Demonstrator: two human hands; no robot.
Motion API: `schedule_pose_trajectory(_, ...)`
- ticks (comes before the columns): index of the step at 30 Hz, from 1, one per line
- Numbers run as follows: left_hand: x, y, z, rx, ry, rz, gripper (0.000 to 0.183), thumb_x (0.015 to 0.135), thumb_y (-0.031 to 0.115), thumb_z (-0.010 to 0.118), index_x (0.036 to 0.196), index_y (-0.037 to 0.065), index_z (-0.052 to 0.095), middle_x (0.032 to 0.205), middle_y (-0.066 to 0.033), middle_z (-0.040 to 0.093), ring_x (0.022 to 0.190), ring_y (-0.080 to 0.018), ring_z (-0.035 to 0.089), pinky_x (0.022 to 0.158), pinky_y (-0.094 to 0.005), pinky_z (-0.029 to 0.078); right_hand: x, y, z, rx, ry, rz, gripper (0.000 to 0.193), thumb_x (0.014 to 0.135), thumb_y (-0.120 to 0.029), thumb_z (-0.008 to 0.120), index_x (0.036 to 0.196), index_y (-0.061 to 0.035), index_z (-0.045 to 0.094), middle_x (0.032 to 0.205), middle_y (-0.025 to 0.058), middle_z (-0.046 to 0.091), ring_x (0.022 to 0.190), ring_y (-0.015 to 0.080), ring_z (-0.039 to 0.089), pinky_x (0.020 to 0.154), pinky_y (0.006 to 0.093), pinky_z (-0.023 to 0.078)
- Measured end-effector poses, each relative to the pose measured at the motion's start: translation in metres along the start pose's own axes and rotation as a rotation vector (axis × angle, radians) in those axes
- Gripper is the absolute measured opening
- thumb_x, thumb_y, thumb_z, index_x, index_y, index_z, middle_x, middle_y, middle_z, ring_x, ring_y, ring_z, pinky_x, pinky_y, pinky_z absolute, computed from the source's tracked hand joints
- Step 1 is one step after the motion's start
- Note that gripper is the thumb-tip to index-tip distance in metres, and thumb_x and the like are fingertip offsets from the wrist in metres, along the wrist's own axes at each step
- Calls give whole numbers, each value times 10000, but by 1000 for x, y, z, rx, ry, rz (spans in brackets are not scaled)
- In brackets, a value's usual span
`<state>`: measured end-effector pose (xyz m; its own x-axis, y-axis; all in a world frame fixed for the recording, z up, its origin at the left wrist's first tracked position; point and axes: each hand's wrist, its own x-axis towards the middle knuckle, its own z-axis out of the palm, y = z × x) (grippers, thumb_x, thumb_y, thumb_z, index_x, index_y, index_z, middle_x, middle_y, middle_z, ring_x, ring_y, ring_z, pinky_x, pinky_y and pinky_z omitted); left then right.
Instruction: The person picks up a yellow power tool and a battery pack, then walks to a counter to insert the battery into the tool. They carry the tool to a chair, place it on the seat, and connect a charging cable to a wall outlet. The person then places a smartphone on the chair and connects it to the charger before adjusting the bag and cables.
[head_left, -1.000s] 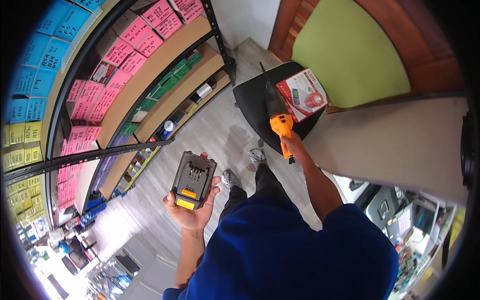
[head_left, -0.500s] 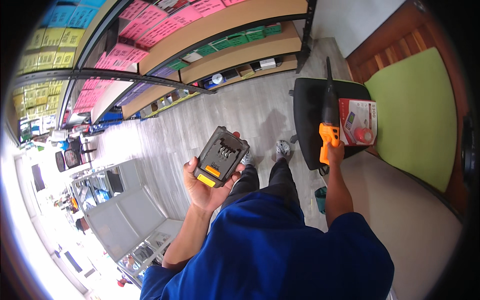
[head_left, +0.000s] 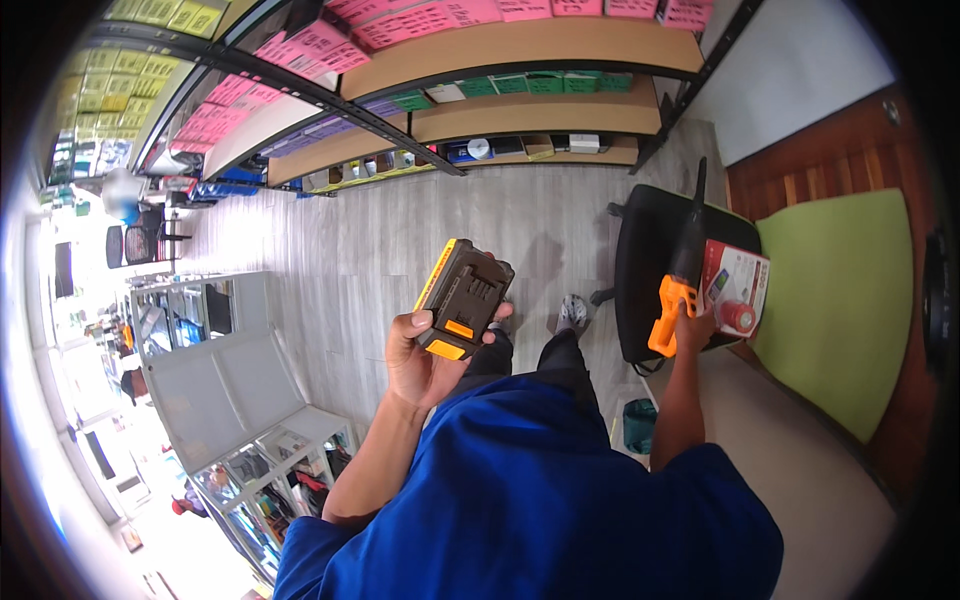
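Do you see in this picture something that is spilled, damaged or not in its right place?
Nothing stands out: I see no spill or damage. The left hand holds the dark battery pack; the right hand holds the orange tool, its black nozzle over the black seat. The red-and-white box lies on this seat.

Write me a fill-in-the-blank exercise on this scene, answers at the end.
The hand holding the battery pack is the ____ one.
The right hand grips the power tool by its handle, coloured ____.
The person's shirt is coloured ____.
The box beside the power tool is red and ____.
Missing words: left; orange; blue; white.
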<state>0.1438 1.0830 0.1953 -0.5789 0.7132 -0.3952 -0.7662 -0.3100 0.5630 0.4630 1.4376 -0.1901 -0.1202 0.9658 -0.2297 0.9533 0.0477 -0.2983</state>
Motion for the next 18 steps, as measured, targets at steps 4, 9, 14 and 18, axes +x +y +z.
schedule_pose_trajectory(4, -16, 23, -24, -17, -4, 90, 840, 958, 393, 592, 1670, -8, 399, 1594, -256, 558, 1362, -430, 656, 970, -418, 612, -24, -60, -20, 134, 243, -314, 595, 1002, -405, 792, 1416, -7, 638, 1380, 236, 676, 1276, 423, 658, 1103, 521, 517)
schedule_pose_trajectory(9, -38, 70, -74, -129, 76, 135, 805, 987, 484, 562, 1635, 18, 459, 1514, -274, 615, 1318, -466, 681, 787, -359, 684, -138, -253, -51, 737, -465, -415, 441, 1077, -351, 730, 1363, -16, 708, 1321, 127, 766, 1181, 208, 738, 1071, 353, 555)
schedule_pose_trajectory(14, -74, 139, -159, -282, 107, 112, 739, 1067, 603, 433, 1527, 41, 573, 1355, -221, 720, 1199, -357, 745, 693, -354, 661, -362, -467, -95, 1182, -1413, -970, 920, 1055, -543, 705, 1737, -105, 270, 1639, 191, 521, 1534, 309, 495, 1211, 498, 469)
schedule_pose_trajectory(18, -134, 203, -246, 305, 384, 130, 966, 1069, 826, 181, 1329, 37, 673, 1025, -131, 782, 867, -244, 766, 635, -351, 580, -506, -580, -92, 1414, -1776, -596, 893, 1056, -723, 567, 1707, -153, 347, 1529, 202, 610, 1408, 357, 607, 1150, 574, 525)
